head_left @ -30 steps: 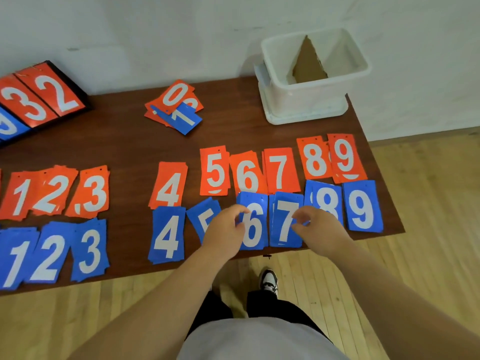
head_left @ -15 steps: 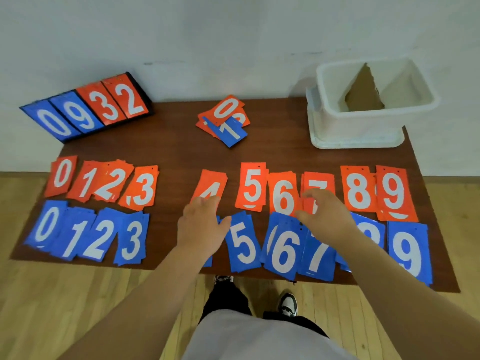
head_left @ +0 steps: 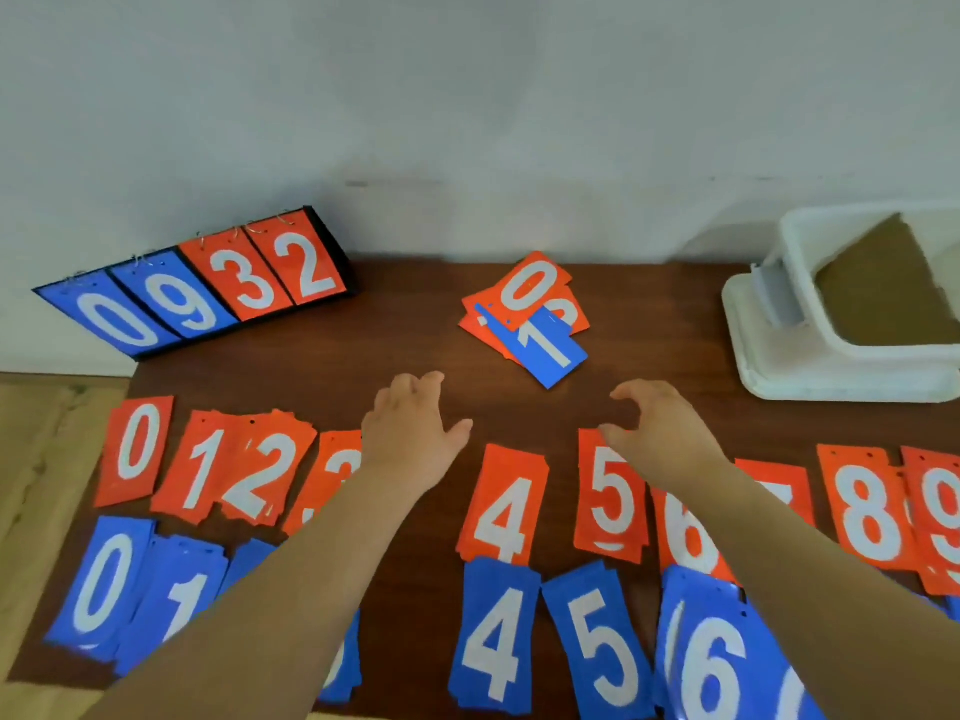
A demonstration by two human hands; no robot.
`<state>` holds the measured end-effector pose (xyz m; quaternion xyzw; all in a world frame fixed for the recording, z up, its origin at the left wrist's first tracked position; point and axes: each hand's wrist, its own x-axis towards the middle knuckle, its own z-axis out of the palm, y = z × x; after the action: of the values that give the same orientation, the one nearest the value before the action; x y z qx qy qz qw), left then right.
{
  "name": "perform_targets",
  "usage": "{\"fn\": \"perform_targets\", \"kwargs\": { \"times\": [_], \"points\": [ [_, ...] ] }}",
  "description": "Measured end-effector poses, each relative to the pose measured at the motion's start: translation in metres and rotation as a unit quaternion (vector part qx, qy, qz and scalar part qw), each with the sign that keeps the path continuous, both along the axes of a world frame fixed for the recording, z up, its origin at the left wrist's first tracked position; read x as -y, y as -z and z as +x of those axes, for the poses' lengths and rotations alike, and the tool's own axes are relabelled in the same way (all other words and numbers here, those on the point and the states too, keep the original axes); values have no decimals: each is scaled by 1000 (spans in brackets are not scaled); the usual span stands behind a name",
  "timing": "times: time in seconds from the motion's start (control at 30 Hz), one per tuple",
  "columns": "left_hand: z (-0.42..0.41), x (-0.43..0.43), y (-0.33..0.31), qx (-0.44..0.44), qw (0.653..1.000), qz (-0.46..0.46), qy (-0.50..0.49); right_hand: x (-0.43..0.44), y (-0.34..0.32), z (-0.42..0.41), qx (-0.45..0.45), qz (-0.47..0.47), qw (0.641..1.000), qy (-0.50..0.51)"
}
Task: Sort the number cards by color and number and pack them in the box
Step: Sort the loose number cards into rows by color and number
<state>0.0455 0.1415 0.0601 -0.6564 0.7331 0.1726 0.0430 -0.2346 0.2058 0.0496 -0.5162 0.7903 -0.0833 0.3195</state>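
Head view. Against the frames of one second and half a second ago, both hands have left the sorted rows and now lie further toward 12 o'clock, above the orange row. The left hand (head_left: 410,433) is palm down over bare table (head_left: 395,324), fingers nearly straight and thumb spread, holding nothing. The right hand (head_left: 662,433) has its fingers loosely curled in an open arc with a gap to the thumb, also holding nothing, and its thumb lies at the top edge of the orange 5 stack (head_left: 613,498). The unsorted pile (head_left: 524,317), orange cards with one blue 1 card on top, lies at 12 o'clock from the hands, near but apart from both. The orange 0 stack (head_left: 136,449), orange 4 stack (head_left: 506,506), blue 4 stack (head_left: 496,636) and blue 5 stack (head_left: 597,646) lie where they were. The view has swung toward 9 o'clock, so the white box (head_left: 831,366) at 2 o'clock is now cut by the frame edge, and a brown cardboard piece shows inside it. The orange 9 stack (head_left: 940,517) is likewise cut at 3 o'clock. The left forearm covers most of the orange 3 stack (head_left: 337,465) and the blue stacks beside the blue 1 stack (head_left: 182,600). The right forearm hides much of the orange 7 stack (head_left: 779,480) and part of the blue 6 stack (head_left: 711,662). A flip scoreboard (head_left: 208,288) reading 0 9 3 2 stands at 10 o'clock.
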Motion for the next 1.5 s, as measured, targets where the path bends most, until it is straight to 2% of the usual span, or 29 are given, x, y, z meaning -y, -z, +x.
{"fn": "perform_targets", "kwargs": {
  "times": [0.23, 0.43, 0.57, 0.73, 1.0, 1.13, 1.3, 1.5],
  "points": [
    [-33, 114, 31, -32, 999, 1, 38, 94, 31, 33, -4, -31, 998, 57],
    [-96, 177, 61, -47, 996, 3, 75, 124, 60, 40, -65, 34, 995, 65],
    [-111, 183, 85, -53, 993, -5, 101, 120, 71, 31, -33, 29, 995, 84],
    [-107, 173, 102, -112, 988, -69, 83, 118, 78, 20, 20, 24, 995, 95],
    [-107, 164, 98, -101, 980, -119, 120, 114, 74, 24, 21, 15, 993, 118],
    [-112, 160, 89, -113, 982, -97, 120, 115, 71, 28, 38, 24, 987, 152],
    [-109, 153, 73, -181, 983, -7, 34, 120, 63, 30, 24, 38, 985, 169],
    [-74, 113, 47, -284, 952, -2, -111, 89, 53, 24, 56, 2, 969, 239]
  ]
}}
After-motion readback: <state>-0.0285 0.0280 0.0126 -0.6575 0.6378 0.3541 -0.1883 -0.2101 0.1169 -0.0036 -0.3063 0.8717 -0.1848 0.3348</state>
